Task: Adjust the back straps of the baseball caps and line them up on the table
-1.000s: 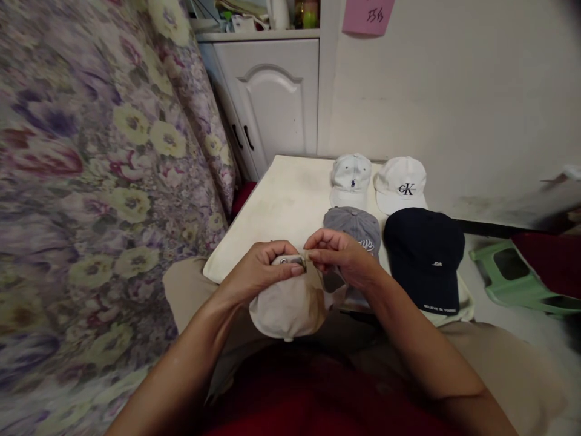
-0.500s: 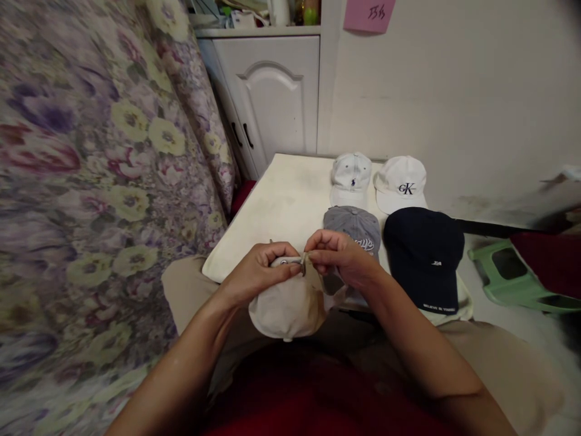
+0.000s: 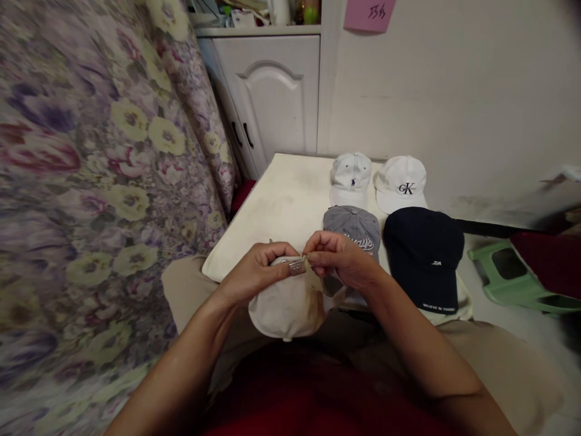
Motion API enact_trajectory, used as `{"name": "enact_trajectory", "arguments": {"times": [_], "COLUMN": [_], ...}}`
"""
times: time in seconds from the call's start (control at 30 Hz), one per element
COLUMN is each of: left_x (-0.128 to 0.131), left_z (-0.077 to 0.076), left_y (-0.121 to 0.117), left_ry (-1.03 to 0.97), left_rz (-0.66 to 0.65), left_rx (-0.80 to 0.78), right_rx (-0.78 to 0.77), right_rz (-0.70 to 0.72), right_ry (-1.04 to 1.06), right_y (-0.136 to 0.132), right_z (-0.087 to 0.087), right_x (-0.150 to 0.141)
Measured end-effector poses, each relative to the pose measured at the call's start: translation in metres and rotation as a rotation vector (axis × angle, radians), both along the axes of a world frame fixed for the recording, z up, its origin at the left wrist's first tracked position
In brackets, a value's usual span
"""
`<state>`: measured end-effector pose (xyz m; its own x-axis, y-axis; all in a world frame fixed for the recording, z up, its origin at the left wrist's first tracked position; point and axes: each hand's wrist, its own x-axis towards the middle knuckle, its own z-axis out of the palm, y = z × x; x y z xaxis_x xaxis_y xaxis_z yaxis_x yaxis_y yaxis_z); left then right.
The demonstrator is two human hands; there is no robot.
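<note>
A cream baseball cap (image 3: 285, 309) hangs crown-down over my lap, at the near edge of the table. My left hand (image 3: 261, 269) is closed on its back strap, thumb beside a silver metal buckle (image 3: 297, 267) whose engraved face shows. My right hand (image 3: 338, 257) pinches the strap end just right of the buckle; the fingertips hide most of that end. Behind my right hand lies a grey cap (image 3: 351, 221) with white lettering, partly covered by the hand.
On the cream-covered table (image 3: 281, 200) sit a pale cap (image 3: 351, 172), a white cap (image 3: 402, 181) and a navy cap (image 3: 424, 257). A floral curtain (image 3: 127, 181) hangs at left. A white cabinet (image 3: 272, 97) stands behind; a green plastic stool (image 3: 503, 272) is at right.
The buckle has turned so its flat engraved face shows; before, it was seen edge-on. Both hands keep nearly the same place on the strap.
</note>
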<state>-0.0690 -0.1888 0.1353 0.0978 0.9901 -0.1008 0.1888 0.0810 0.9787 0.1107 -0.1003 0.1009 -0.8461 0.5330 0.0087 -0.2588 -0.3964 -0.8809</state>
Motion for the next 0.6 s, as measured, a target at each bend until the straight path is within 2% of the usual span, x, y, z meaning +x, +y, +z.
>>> {"name": "enact_trajectory", "arguments": {"times": [0.2,0.5,0.6], "left_x": [0.0002,-0.0001,0.0009], "left_z": [0.0009,0.0016,0.0028], "left_y": [-0.0002,0.0003,0.0008], "left_ry": [0.009,0.038,0.033], "left_rz": [0.011,0.016,0.014], "left_rx": [-0.014,-0.049,-0.04], "right_rx": [0.097,0.143,0.131], "right_rz": [-0.012,-0.079,-0.063], "right_ry": [0.013,0.007,0.009], "right_y": [-0.0017,-0.003,-0.0026], "right_z": [0.0038,0.0054,0.0054], "right_x": [0.0018,0.0028,0.003]}}
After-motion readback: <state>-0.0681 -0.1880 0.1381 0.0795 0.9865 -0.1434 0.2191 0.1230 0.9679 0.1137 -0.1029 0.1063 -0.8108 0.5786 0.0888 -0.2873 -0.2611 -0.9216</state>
